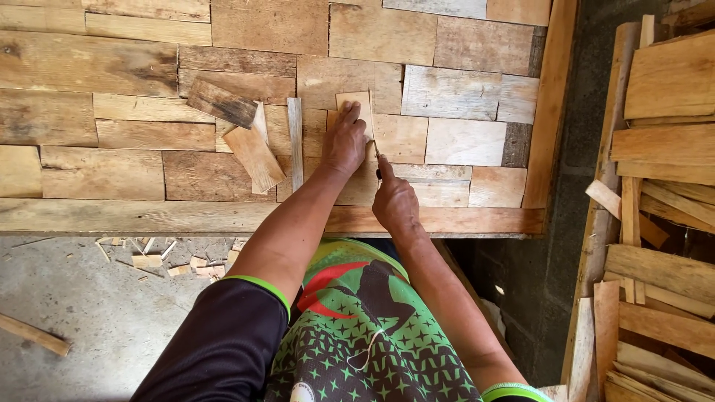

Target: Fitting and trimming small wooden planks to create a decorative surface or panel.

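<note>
Head view: left hand (344, 141) flat, fingers spread narrow, pressing small pale wood piece (355, 106) at 12 o'clock on patchwork wooden panel (97, 171). Right hand (395, 203) at 5 o'clock of left, fist closed on thin dark-handled tool (378, 165). Loose offcuts (254, 156) at 9 o'clock. Plank stack (663, 186) at 3 o'clock.

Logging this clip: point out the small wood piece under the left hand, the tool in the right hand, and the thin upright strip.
small wood piece (359, 100), head view, its bare top end.
tool (377, 152), head view, its thin shaft.
thin strip (295, 134), head view, its middle.
</note>
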